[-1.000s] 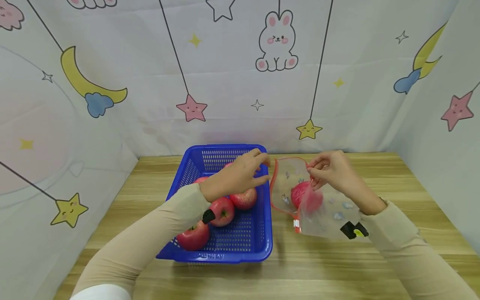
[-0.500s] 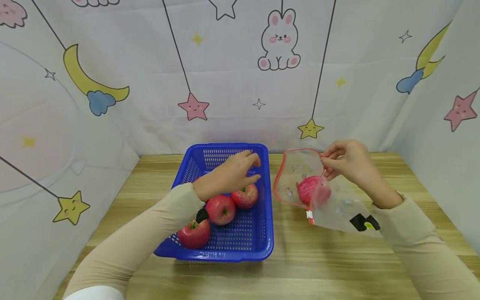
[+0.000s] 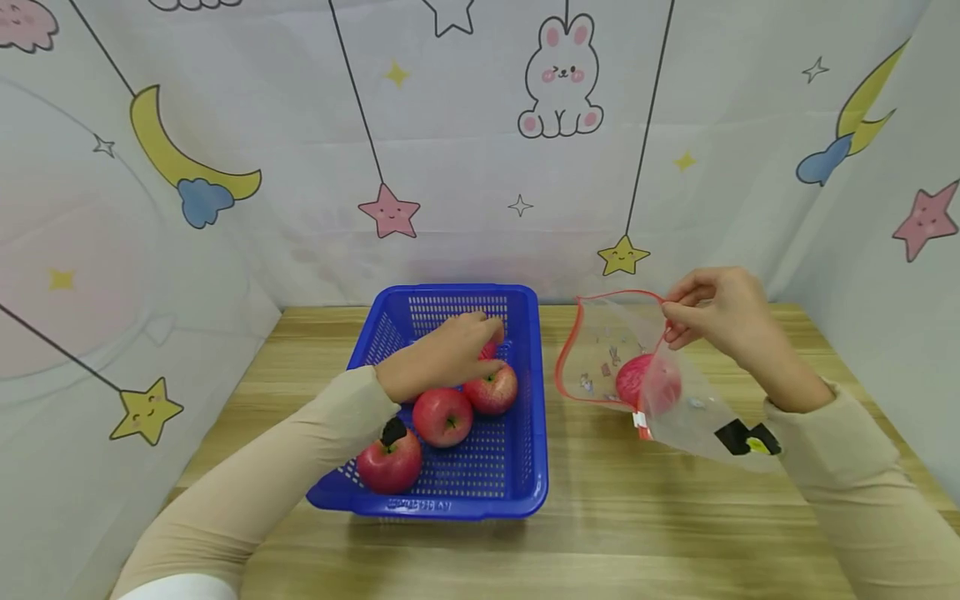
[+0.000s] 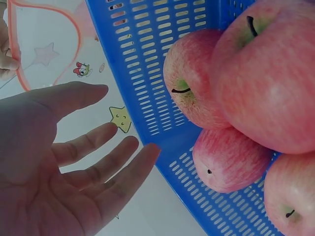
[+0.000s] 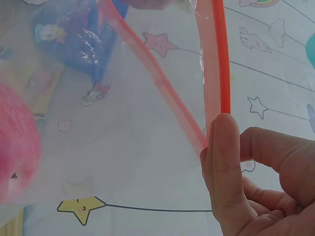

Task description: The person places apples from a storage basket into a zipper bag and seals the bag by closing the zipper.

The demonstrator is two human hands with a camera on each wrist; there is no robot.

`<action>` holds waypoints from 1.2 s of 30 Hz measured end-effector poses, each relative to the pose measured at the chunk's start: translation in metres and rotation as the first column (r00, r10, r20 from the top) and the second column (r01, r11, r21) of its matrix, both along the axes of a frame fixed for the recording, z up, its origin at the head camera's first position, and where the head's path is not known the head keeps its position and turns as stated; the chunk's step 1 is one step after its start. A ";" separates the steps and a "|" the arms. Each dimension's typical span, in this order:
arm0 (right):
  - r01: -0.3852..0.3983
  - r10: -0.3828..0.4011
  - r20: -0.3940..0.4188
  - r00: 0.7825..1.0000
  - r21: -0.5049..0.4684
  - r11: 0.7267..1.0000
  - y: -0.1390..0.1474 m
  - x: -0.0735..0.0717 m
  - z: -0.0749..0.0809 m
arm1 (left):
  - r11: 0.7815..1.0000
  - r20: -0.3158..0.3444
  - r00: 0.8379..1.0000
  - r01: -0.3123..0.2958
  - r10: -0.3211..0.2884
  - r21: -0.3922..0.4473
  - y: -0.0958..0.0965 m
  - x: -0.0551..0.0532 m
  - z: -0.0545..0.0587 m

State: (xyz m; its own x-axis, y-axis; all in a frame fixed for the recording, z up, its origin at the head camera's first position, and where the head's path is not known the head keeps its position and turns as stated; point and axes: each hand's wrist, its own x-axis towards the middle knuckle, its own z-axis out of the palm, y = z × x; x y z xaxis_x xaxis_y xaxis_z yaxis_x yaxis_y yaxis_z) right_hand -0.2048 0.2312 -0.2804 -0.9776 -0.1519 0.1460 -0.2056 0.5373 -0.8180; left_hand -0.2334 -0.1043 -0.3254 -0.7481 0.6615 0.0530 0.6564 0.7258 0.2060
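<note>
My left hand (image 3: 450, 350) hovers over the far part of a blue plastic basket (image 3: 539, 442), its fingers parted and nothing held. In the left wrist view that hand (image 4: 83, 157) has a bare palm, beside several red apples (image 4: 275, 78) in the basket. My right hand (image 3: 727, 321) pinches the top edge of a clear zip bag (image 3: 600, 321) with an orange-red seal and a white slider (image 3: 639, 420). Thumb and fingers of the right hand (image 5: 229, 182) grip the seal in the right wrist view. Inside the bag is one apple (image 3: 637, 382), and the bag's mouth gapes toward the basket.
Basket and bag are side by side on a wood-grain table (image 3: 600, 533). Behind stands a white cloth backdrop (image 3: 465, 167) printed with stars, moons and a rabbit; it also closes in both sides. A black strap (image 3: 735, 436) with a yellow mark shows by the right wrist.
My right hand has moved right and up, drawing the bag and its apple away from the basket. My left hand has shifted left from the basket's right rim to over the apples.
</note>
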 end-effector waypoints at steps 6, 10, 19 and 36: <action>0.037 -0.036 -0.026 0.999 0.034 0.999 0.004 0.003 0.006 | 0.999 0.026 1.000 -0.006 0.007 -0.040 -0.005 0.001 -0.003; 0.050 -0.049 -0.031 0.998 0.035 0.998 0.005 0.004 0.008 | 0.998 0.053 0.999 -0.001 0.004 -0.062 -0.005 0.000 -0.006; 0.066 -0.066 -0.007 0.998 0.022 0.998 0.010 0.006 0.014 | 0.992 0.022 0.998 0.065 -0.063 -0.109 -0.002 -0.004 -0.018; 0.106 -0.104 -0.038 0.994 0.055 0.993 0.012 0.006 0.022 | 0.972 -0.022 0.981 0.185 -0.191 -0.147 0.001 -0.002 -0.026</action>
